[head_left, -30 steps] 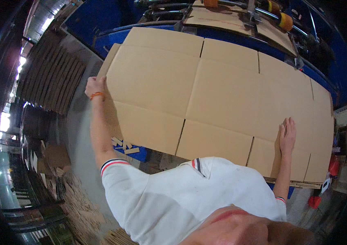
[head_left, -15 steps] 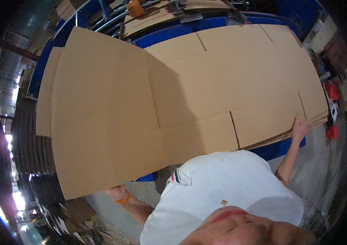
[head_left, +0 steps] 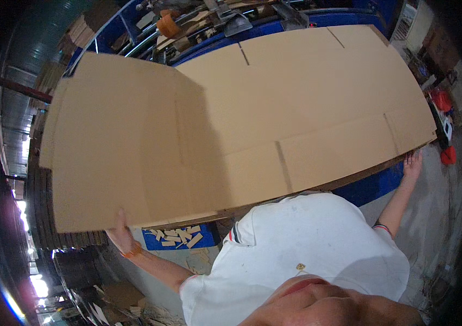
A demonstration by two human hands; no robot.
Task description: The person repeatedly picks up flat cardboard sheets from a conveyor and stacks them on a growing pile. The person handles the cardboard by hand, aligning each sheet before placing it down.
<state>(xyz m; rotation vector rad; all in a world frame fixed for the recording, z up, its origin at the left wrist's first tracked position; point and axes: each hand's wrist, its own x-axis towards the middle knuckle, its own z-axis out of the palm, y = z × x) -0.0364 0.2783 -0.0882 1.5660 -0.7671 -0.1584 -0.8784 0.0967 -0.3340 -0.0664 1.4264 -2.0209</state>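
Note:
A large brown cardboard sheet [head_left: 307, 92] with cut slots and crease lines lies across the blue machine bed in front of me. Its left panel [head_left: 111, 130] is raised and casts a shadow to its right. At the near left edge my left hand [head_left: 123, 233] grips the cardboard, thumb on top and the other fingers hidden beneath. My right hand [head_left: 413, 164] is at the near right corner, its fingers against the sheet's edge and partly hidden. More cardboard layers show under the near edge.
Behind the sheet stands a blue machine with metal rods, plates and an orange roller [head_left: 168, 25]. Cardboard scraps lie on a blue surface [head_left: 179, 237] below the near edge. Stacked cardboard [head_left: 46, 201] rises at the left. Red objects [head_left: 441, 101] sit at the right.
The raised left panel has come lower. My left hand has moved left and up with its edge, thumb now showing on top. My right hand has shifted right toward the corner.

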